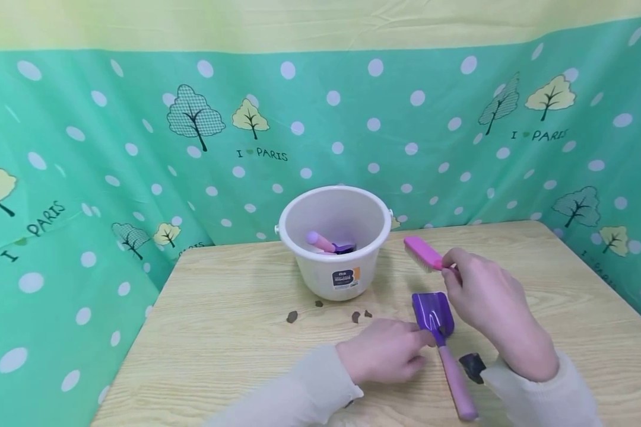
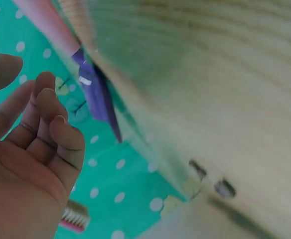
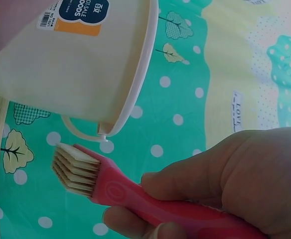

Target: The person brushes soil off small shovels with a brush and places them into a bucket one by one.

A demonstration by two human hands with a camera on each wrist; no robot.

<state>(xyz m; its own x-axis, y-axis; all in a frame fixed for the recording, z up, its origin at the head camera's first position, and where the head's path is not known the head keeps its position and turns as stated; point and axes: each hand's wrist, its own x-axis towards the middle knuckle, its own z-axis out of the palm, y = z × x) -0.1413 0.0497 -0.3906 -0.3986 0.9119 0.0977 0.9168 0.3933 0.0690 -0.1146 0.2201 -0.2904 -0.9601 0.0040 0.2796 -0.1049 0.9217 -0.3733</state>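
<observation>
My right hand (image 1: 486,290) grips a pink brush (image 1: 424,252) by its handle, held above the table. In the right wrist view, thumb and fingers wrap the handle and the pale bristles (image 3: 75,169) point away from the hand. A small shovel (image 1: 454,373) with a purple blade and pink handle lies on the wood. Beside its neck is my left hand (image 1: 387,353), fingers loosely bent. The left wrist view shows a gap between these fingers and the shovel, and nothing in the hand.
Behind the hands stands a white bucket (image 1: 312,270); a pink-handled tool (image 1: 320,241) lies inside. Several small dark fragments (image 1: 292,316) are scattered in front of it. A larger dark piece (image 1: 472,366) lies right of the shovel handle. A green dotted curtain (image 1: 320,118) surrounds the table.
</observation>
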